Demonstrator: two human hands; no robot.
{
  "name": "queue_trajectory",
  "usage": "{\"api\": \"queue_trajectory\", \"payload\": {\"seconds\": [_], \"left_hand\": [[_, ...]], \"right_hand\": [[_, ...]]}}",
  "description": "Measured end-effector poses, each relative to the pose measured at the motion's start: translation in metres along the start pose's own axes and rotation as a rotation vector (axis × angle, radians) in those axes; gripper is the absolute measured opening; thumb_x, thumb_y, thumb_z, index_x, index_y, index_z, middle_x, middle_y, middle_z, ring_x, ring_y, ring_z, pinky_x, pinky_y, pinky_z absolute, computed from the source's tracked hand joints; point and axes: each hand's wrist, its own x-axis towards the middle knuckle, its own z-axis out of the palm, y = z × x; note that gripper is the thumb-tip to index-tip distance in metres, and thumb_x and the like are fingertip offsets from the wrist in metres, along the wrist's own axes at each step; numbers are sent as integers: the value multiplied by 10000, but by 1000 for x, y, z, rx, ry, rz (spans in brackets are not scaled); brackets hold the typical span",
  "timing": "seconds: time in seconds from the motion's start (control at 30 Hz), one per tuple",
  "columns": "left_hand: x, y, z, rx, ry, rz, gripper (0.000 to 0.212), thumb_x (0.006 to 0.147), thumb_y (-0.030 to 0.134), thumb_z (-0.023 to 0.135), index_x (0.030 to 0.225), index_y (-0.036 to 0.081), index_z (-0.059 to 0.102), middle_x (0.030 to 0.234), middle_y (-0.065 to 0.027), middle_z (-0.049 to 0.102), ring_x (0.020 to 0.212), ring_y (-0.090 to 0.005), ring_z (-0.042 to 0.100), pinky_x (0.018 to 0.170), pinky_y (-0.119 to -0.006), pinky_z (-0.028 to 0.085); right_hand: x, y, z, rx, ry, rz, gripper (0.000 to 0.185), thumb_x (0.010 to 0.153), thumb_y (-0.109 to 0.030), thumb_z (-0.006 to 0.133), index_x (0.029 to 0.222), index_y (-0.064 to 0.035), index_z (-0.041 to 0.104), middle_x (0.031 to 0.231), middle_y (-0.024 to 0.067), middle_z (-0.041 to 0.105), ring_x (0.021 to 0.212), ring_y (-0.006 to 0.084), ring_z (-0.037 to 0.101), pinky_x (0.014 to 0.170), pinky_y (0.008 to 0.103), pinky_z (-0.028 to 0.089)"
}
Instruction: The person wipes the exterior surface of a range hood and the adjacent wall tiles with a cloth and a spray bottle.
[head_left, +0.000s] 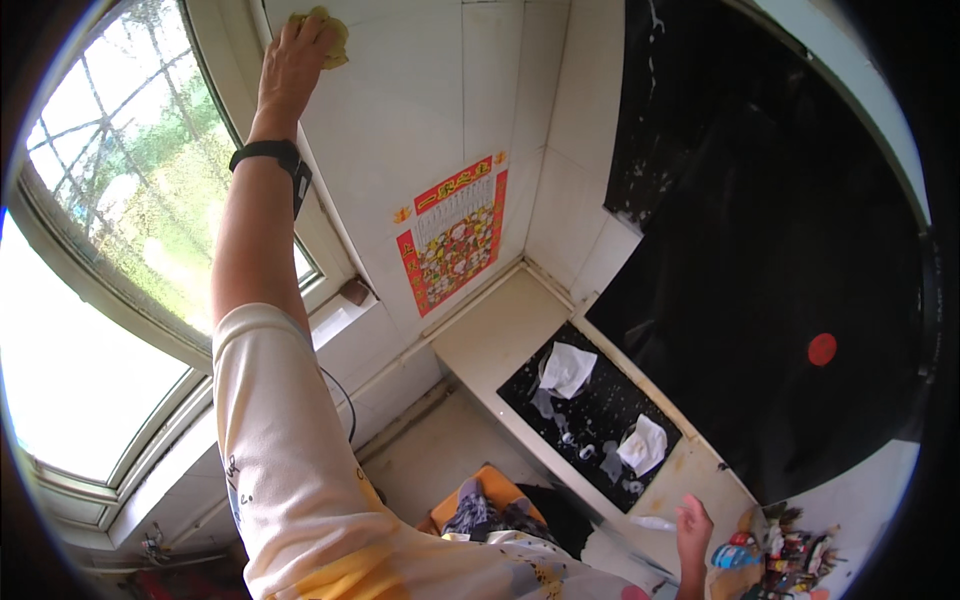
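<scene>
My left hand (295, 56), at the end of a raised arm with a black wristband, presses a yellowish cloth (336, 43) against the white tiled wall (397, 82) beside the window frame. Low on the right is my right hand (694, 525), its fingers loosely bent and nothing visible in them. It is nearest to the counter edge by the black cooktop (551, 427). White paper sheets lie over the two burners, one farther (570, 369) and one nearer (643, 445). Whitish foam spots the cooktop's surface.
My feet stand on an orange stool (499, 491). A window (142, 150) with a mesh screen borders the left side. A red printed poster (459, 232) hangs on the wall. A large black panel (757, 262) covers the right wall. Several bottles (787, 555) crowd the lower right corner.
</scene>
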Motion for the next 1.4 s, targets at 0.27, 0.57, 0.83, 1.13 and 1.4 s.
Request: {"api": "queue_trajectory", "payload": {"seconds": [0.27,0.57,0.83,1.13,1.4], "left_hand": [[-139,78,21,265,-291,238,345,773,163,556,1117,136,549,1117,-26,509,1046,-197,492,790,-325,456],[-32,49,43,446,-81,204,364,748,148,558,1109,139,516,1033,-26,512,945,-196,497,743,-334,417],[-32,97,84,136,-5,196,219,750,156,548,969,162,548,924,0,511,863,-171,518,696,-329,427],[-187,199,120,112,-304,558,264,753,204,567,1015,170,586,1006,11,532,983,-181,492,816,-342,410],[-59,114,94,77,-330,230,425,705,158,608,1125,123,547,1252,-66,457,1140,-236,446,919,-382,388]], "right_hand": [[-22,-1,34,-43,-45,25,247,809,-8,618,1056,7,626,871,132,666,760,169,654,681,282,514],[-15,-5,28,-184,-95,-29,216,822,-38,602,1035,-20,629,908,154,665,776,244,660,690,314,521],[-12,8,60,-146,-162,31,223,807,-4,589,1027,0,629,907,158,670,784,249,671,710,314,526],[-34,61,72,-213,-280,116,190,782,-3,587,963,-11,644,885,157,673,803,279,672,729,354,526],[-26,64,64,-171,-259,144,202,807,-26,575,1000,-18,633,929,170,673,816,287,671,746,369,526]]}}
